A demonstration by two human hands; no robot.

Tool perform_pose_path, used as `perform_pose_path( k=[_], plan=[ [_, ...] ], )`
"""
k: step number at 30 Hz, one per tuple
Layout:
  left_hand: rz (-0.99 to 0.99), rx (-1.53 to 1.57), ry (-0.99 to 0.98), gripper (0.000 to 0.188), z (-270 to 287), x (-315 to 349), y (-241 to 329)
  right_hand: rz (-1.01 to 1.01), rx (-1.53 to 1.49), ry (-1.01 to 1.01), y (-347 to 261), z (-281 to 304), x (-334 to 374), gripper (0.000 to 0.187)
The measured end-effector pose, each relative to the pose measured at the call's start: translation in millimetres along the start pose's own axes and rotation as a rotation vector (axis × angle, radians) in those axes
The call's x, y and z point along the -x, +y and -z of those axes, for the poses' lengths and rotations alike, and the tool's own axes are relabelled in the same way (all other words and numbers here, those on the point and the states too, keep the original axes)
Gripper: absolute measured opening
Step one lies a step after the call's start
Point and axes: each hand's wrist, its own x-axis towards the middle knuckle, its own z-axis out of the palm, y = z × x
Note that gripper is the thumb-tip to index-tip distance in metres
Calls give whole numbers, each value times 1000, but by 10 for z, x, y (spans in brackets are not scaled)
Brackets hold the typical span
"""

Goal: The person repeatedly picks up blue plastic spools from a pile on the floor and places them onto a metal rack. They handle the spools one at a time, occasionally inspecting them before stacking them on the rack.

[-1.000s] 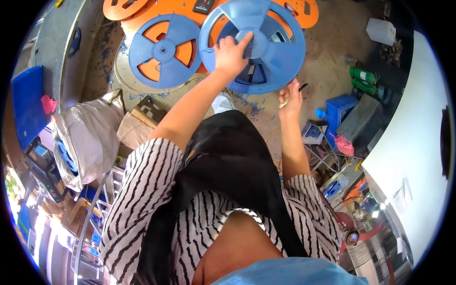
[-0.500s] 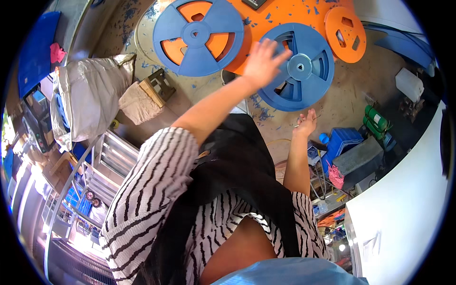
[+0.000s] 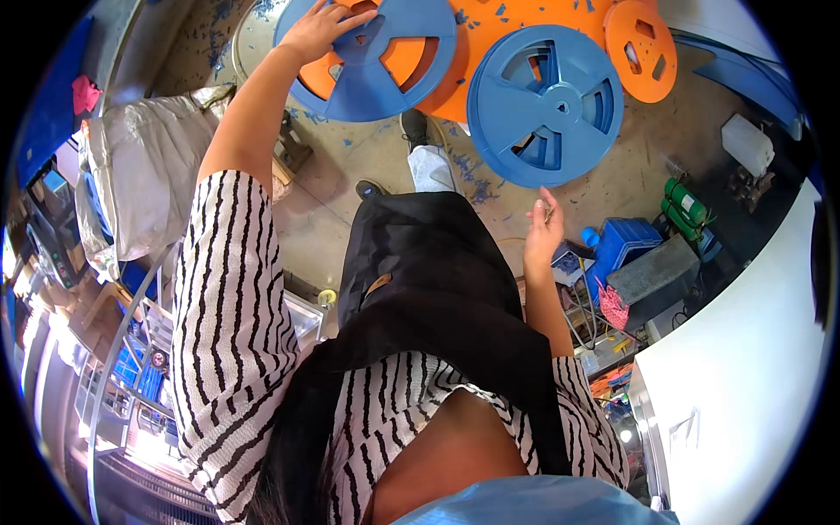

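My left hand [image 3: 322,28] rests on the upper left of a blue plastic reel [image 3: 385,83], its fingers stretched toward the hub. Through the reel's openings orange shows. To its right sits a stack of blue reels [image 3: 503,105], the top one with a hub and cut-out windows. Just below that stack, apart from it, is my right hand [image 3: 544,229]. Its fingers are bent around a thin item, too small to name. A smaller orange slotted disc [image 3: 640,52] stands at the far right of the orange surface [image 3: 455,96].
Blue scraps [image 3: 479,191] litter the floor near my feet. On the left are a pale sack [image 3: 157,166] and a metal rail frame [image 3: 131,324]. A blue crate [image 3: 626,245], green bottles [image 3: 687,206] and a white canister [image 3: 746,144] stand on the right.
My left hand has moved left, from beside the right stack onto the left blue reel. My right hand is slightly lower and to the left. My feet have come into view.
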Motion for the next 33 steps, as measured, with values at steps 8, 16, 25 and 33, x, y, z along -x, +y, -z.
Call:
perform_pose_path(
  k=[8, 16, 25, 33],
  plan=[
    [313, 93, 93, 84, 223, 392, 346, 24, -14, -86, 97, -81, 231, 32],
    [555, 1196, 427, 85, 1018, 1318, 1860, 436, -19, -366, -781, -593, 654, 26],
    [571, 1242, 643, 87, 1572, 2252, 3236, 934, 88, -708, -1687, -798, 1583, 15],
    [545, 1123, 759, 83, 1510, 2976, 3549, 948, 192, -826, -1728, -909, 2319, 13]
  ],
)
